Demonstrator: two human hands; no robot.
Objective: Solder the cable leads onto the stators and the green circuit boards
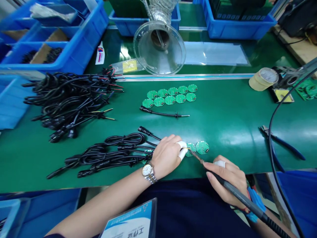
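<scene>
My left hand (pixel 168 152), with white covers on its fingertips, pinches the end of a black cable (pixel 153 135) whose thin yellow wire points right. That wire meets a round green circuit board (pixel 191 150) lying on the green mat. My right hand (pixel 226 177) grips a soldering iron (pixel 229 187) by its dark handle, its tip touching or very near the wire end on the board. A second round board (pixel 202 147) lies just to the right. Left of my left hand are several coiled black cables (pixel 106 153), partly over other boards.
Two rows of round boards (pixel 169 100) lie farther back, above a short black cable (pixel 163 113). A cable pile (pixel 74 99) covers the left. A clear funnel-shaped hood (pixel 159 49) hangs at the back. Pliers (pixel 282 142), a tape-like roll (pixel 263 79) and blue bins (pixel 240 28) are around.
</scene>
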